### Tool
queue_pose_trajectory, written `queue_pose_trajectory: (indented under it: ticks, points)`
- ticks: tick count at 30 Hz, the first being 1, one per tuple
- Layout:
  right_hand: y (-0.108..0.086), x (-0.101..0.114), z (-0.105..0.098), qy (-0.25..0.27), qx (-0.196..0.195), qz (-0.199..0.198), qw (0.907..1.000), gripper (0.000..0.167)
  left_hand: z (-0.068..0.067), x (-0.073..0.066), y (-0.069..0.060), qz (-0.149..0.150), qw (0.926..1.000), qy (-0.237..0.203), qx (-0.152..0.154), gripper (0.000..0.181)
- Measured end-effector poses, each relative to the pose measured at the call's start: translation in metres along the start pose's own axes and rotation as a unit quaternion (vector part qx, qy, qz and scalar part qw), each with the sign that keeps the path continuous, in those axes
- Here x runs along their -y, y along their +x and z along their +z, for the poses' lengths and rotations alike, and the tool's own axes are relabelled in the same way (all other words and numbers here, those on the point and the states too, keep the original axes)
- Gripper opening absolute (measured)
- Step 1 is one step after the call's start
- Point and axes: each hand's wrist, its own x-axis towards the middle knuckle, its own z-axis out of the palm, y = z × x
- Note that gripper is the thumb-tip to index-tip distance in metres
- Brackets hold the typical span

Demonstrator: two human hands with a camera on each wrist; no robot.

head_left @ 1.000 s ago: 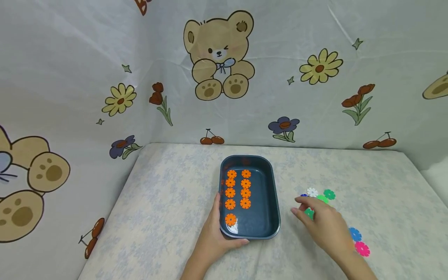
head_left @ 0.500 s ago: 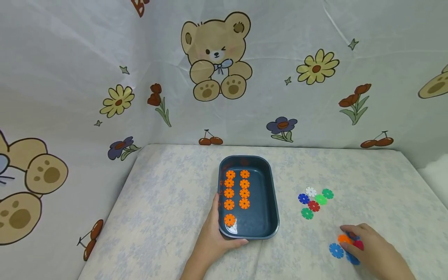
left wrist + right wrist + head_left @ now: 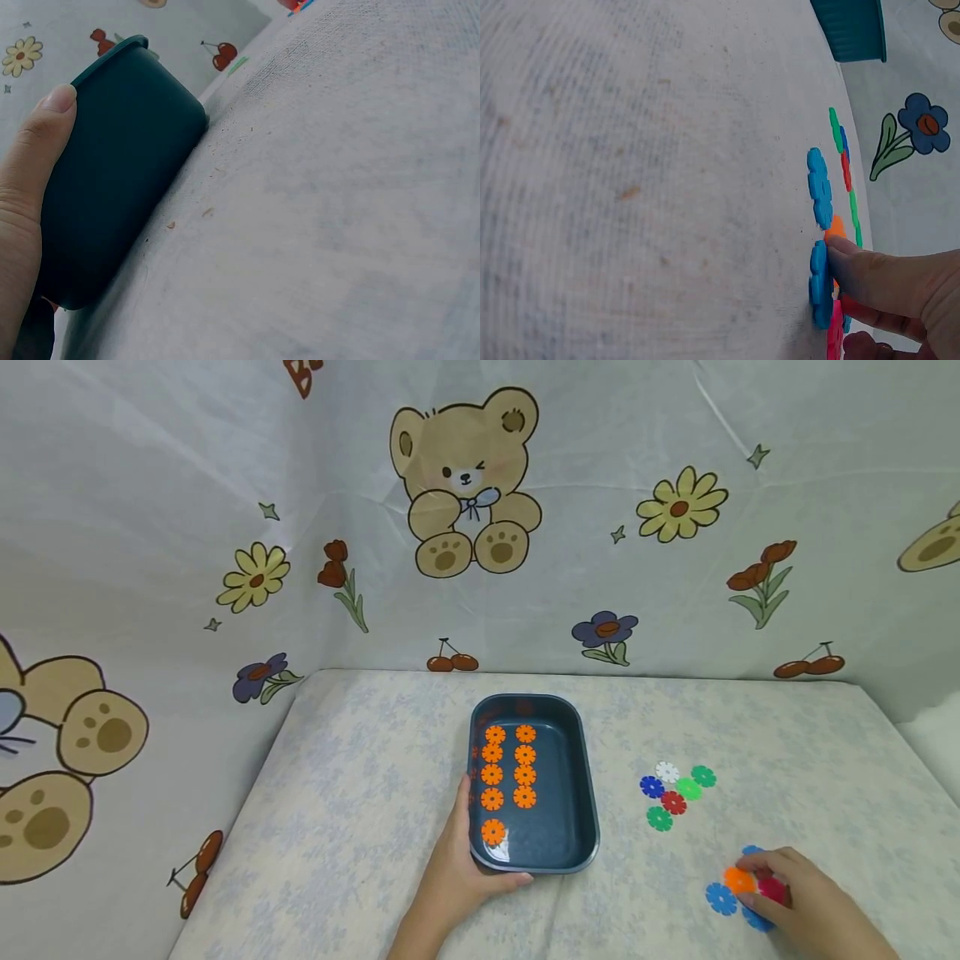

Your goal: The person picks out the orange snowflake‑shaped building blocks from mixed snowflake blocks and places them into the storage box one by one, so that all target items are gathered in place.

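Observation:
A dark blue-green rectangular tray [image 3: 558,793] rests on the table, with several orange flower-shaped plastic discs [image 3: 492,774] in two columns on its left side. My left hand [image 3: 459,872] grips the tray's near left corner; in the left wrist view the thumb [image 3: 54,112] lies by its rim. At the lower right, thumb and fingers of my right hand [image 3: 806,897] pinch a loose orange disc [image 3: 738,880] at table level. Blue discs [image 3: 721,899] and a pink disc [image 3: 772,889], partly hidden by the fingers, surround it.
Farther back, between tray and right hand, lies a second cluster: a white disc [image 3: 667,772], a dark blue disc [image 3: 652,787], a red disc [image 3: 673,802] and green discs [image 3: 659,818]. A cloth backdrop with a printed bear [image 3: 472,485] rises behind the table.
My right hand has moved from beside the coloured cluster toward the lower right, to the orange disc among the blue ones. The left hand and tray stay in place.

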Motion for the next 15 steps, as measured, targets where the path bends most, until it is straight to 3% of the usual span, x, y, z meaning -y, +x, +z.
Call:
queue_pose_trajectory:
  ticks: [8, 15]
  points:
    - [0.0028, 0.0053, 0.0014, 0.046, 0.017, 0.025, 0.9985, 0.048, 0.0002, 0.0013, -0.0003, 0.002, 1.0, 0.003, -0.003, 0.139]
    - [0.0003, 0.0051, 0.0016, 0.037, -0.004, -0.01, 0.9993, 0.049, -0.0002, 0.0002, -0.0005, 0.01, 0.9999, 0.002, -0.004, 0.139]
